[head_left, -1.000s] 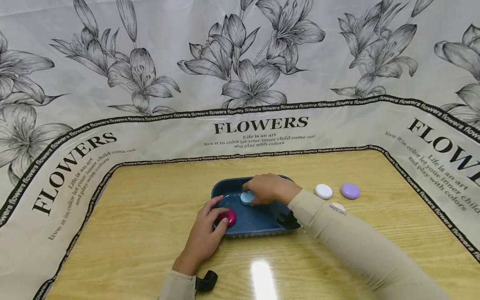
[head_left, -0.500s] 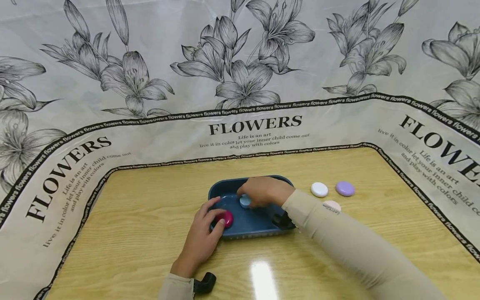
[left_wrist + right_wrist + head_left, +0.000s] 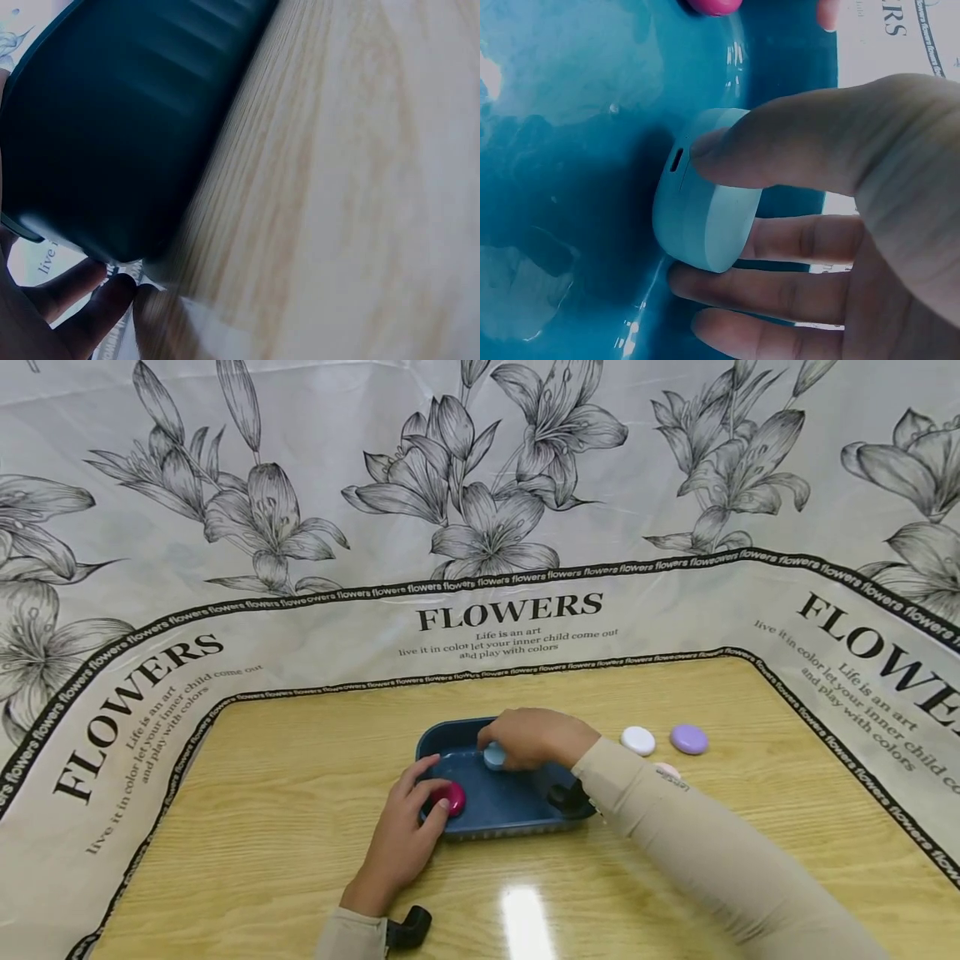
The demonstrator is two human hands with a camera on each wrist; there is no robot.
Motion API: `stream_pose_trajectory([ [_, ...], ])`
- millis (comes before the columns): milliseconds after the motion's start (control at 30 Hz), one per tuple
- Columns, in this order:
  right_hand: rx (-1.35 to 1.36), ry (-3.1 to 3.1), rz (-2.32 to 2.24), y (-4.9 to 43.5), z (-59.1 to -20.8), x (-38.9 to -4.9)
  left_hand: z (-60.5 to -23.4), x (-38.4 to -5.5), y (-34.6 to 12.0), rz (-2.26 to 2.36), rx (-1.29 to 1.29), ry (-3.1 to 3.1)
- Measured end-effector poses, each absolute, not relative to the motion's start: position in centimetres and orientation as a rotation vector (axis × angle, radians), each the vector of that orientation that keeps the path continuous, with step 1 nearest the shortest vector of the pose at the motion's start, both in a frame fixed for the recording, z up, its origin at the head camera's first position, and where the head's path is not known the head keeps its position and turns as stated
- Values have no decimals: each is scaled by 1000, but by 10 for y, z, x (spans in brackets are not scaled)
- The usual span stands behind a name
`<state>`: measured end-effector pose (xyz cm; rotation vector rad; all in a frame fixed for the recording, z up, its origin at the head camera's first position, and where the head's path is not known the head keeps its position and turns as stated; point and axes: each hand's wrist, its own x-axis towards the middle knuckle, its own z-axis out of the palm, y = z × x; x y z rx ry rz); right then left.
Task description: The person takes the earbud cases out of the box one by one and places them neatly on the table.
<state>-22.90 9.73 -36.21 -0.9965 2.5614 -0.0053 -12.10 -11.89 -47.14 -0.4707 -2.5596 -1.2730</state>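
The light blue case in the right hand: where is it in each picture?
Head: the light blue case is just below the picture's middle, at the right hand's fingertips.
Left wrist: not in it.
Right wrist: near the centre, between thumb and fingers.
Shared landmark: the blue tray, its inside visible in head and right wrist, its outer side at left wrist's upper left.

Five discs [image 3: 637,741], one tray [image 3: 502,797]
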Motion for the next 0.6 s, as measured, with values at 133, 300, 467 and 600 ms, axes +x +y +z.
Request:
stream_pose_trajectory([
  [133, -986, 2550, 14, 97, -360, -227, -471, -121, -119, -1267, -463, -2558],
  [300, -964, 2569, 31, 96, -359, -223, -469, -122, -118, -1254, -472, -2568],
  [467, -986, 2593, 54, 95, -355, -222, -471, -122, -118, -1252, -469, -2567],
  [600, -1007, 2604, 67, 94, -352, -222, -471, -122, -120, -1256, -469, -2566],
])
